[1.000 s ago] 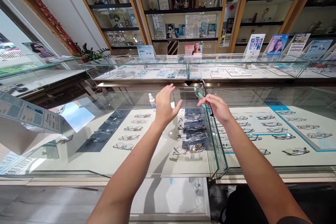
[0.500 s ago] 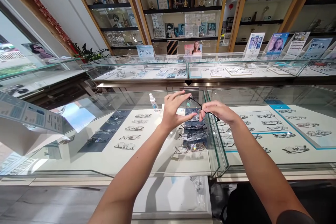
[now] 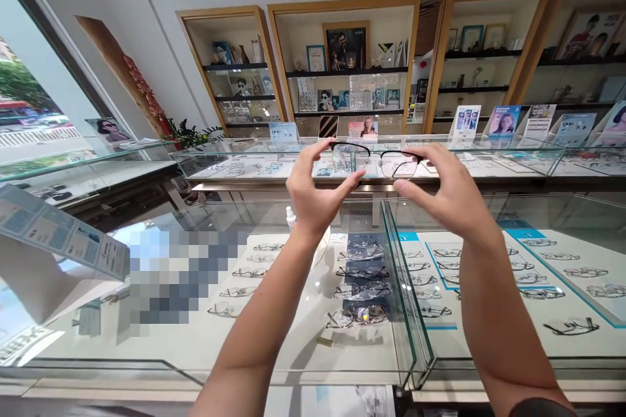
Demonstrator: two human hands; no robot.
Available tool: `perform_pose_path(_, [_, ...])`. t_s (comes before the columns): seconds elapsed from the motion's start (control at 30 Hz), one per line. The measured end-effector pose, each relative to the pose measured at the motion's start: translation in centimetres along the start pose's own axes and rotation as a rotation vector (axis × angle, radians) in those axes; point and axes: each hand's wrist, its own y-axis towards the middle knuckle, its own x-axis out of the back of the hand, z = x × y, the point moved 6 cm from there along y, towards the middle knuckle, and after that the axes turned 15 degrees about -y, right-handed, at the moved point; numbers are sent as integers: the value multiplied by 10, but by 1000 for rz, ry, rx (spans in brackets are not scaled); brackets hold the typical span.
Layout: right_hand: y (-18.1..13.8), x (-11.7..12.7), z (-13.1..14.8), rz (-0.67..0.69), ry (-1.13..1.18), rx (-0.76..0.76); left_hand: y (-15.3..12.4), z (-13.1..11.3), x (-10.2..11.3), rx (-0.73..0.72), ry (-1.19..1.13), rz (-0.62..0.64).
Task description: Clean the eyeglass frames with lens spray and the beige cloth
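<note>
A pair of eyeglasses (image 3: 375, 155) with dark upper rims and clear lenses is held up in the air, its front spread level between my hands. My left hand (image 3: 315, 189) pinches its left end, with the thumb below the left lens. At the other end my right hand (image 3: 452, 189) grips the frame near the hinge, thumb under the right lens. Both hands are above the glass display case (image 3: 411, 339). Beneath them, several eyeglasses (image 3: 362, 290) lie in a column on a dark strip inside the case. The temples of the held pair are mostly hidden.
A small white spray bottle (image 3: 291, 216) stands behind my left forearm. A folded leaflet stand (image 3: 63, 247) is at the left. More eyeglasses (image 3: 571, 326) lie in the right case. Farther back runs another glass counter (image 3: 235, 166), with shelves (image 3: 347, 71) and a plant (image 3: 193, 133) behind.
The eyeglasses have risen and turned so both lenses face across the view. My right hand has moved right to their other end. The view has tilted upward.
</note>
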Motion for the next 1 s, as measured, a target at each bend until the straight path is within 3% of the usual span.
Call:
perform_pose_path(0.2, [-8, -7, 18, -80, -327, -9, 0, 2, 12, -113, 138, -100])
perform_pose_path(0.47, [-6, -13, 15, -173, -323, 40, -1, 9, 17, -34, 150, -109])
perform_pose_path(1.0, [-9, -13, 14, -163, -297, -53, -2, -3, 16, 7, 179, -80])
